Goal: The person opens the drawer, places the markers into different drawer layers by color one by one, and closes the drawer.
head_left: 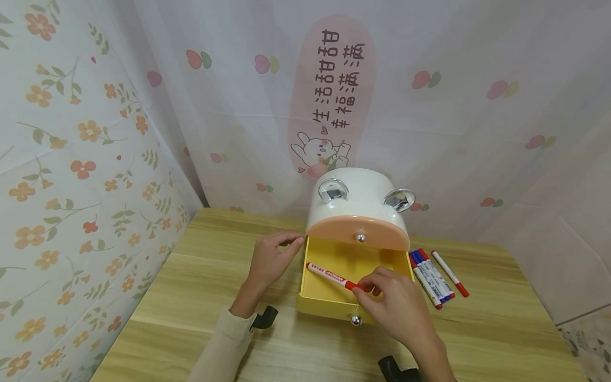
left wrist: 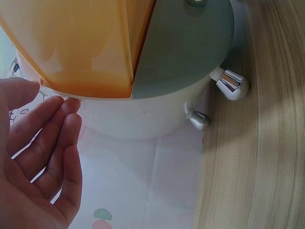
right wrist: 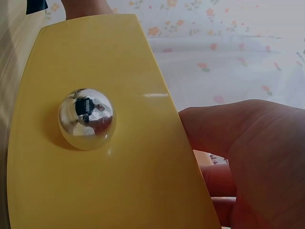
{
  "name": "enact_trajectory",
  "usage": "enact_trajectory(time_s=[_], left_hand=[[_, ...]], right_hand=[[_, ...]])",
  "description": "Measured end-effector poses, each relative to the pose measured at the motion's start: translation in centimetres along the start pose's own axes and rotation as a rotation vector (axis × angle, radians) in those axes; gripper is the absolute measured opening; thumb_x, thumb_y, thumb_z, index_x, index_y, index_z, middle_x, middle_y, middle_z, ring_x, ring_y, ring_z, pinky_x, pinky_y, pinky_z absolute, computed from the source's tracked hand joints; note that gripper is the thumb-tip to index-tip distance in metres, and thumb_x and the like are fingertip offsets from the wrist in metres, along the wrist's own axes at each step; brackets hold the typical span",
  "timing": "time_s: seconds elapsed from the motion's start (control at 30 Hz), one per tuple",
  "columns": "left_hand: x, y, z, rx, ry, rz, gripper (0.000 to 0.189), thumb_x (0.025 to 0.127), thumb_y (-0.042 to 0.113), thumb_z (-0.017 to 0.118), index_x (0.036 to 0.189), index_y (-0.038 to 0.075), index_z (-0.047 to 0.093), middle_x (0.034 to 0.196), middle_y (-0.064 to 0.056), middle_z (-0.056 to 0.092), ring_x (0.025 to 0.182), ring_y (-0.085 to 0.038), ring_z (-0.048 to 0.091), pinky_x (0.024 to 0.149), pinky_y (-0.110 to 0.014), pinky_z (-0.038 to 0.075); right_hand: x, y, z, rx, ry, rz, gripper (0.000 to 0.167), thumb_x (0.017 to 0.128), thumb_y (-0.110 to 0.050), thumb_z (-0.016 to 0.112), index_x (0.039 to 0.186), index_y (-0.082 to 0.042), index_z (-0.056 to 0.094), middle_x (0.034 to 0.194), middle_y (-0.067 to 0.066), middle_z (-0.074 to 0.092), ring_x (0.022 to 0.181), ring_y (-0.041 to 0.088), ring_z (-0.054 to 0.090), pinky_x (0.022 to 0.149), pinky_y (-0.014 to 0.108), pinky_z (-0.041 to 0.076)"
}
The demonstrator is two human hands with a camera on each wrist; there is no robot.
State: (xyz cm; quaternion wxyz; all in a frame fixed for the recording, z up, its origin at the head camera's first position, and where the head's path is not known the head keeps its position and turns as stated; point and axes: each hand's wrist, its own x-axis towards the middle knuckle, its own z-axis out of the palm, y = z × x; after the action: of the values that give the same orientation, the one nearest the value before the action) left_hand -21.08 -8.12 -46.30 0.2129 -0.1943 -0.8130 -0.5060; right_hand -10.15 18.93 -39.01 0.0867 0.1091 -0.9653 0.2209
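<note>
My right hand (head_left: 398,300) pinches a white marker with a red cap (head_left: 329,274) by its cap end, over the pulled-out yellow drawer (head_left: 321,306). The marker lies slantwise, its far end close to the drawer's left wall. In the right wrist view, the drawer front with its silver knob (right wrist: 86,119) hides the marker and the right fingertips. My left hand (head_left: 271,259) is at the left side of the white storage box (head_left: 358,185). Its loosely bent fingers (left wrist: 71,129) have their tips right at the box's rim in the left wrist view.
Several red and blue markers (head_left: 431,278) lie bundled right of the drawer, with a single red-capped marker (head_left: 450,273) beside them. Above the drawer sits a shut peach drawer (head_left: 334,228). A printed curtain (head_left: 238,132) hangs behind the wooden table (head_left: 200,276).
</note>
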Motion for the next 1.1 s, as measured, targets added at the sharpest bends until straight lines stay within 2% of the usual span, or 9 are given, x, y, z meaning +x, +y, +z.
enact_trajectory(time_s=[0.3,0.6,0.87,1.1], left_hand=[[-0.02,-0.06,0.0,-0.006,0.002,0.008,0.011,0.1,0.015,0.082,0.107,0.008,0.087,0.1,-0.001,0.083,0.093,-0.02,0.079,0.084,-0.044,0.066],[-0.18,-0.04,0.08,-0.017,0.0,-0.013,0.012,0.1,0.015,0.082,0.107,0.007,0.087,0.099,-0.003,0.083,0.092,-0.023,0.079,0.083,-0.055,0.065],[-0.08,-0.05,0.01,0.005,0.001,0.002,0.011,0.101,0.015,0.081,0.107,0.008,0.087,0.1,-0.002,0.083,0.092,-0.02,0.079,0.084,-0.045,0.066],[-0.01,-0.13,0.04,0.006,0.003,0.008,0.011,0.1,0.015,0.082,0.107,0.008,0.087,0.1,-0.002,0.084,0.092,-0.02,0.079,0.084,-0.044,0.066]], right_hand=[[-0.05,0.16,0.15,0.003,-0.008,-0.007,0.011,0.091,-0.029,0.092,0.089,-0.023,0.082,0.083,-0.014,0.065,0.077,0.008,0.057,0.07,0.031,0.053],[-0.08,0.17,0.24,0.008,-0.022,0.0,0.011,0.092,-0.03,0.091,0.089,-0.024,0.082,0.084,-0.015,0.065,0.078,0.007,0.057,0.071,0.03,0.054],[-0.07,0.18,0.26,0.01,-0.026,-0.005,0.01,0.093,-0.029,0.09,0.09,-0.025,0.082,0.084,-0.016,0.065,0.078,0.007,0.057,0.071,0.029,0.054],[-0.05,0.11,0.19,0.019,-0.042,0.01,0.009,0.094,-0.029,0.09,0.091,-0.025,0.082,0.085,-0.016,0.065,0.078,0.007,0.057,0.073,0.03,0.054]])
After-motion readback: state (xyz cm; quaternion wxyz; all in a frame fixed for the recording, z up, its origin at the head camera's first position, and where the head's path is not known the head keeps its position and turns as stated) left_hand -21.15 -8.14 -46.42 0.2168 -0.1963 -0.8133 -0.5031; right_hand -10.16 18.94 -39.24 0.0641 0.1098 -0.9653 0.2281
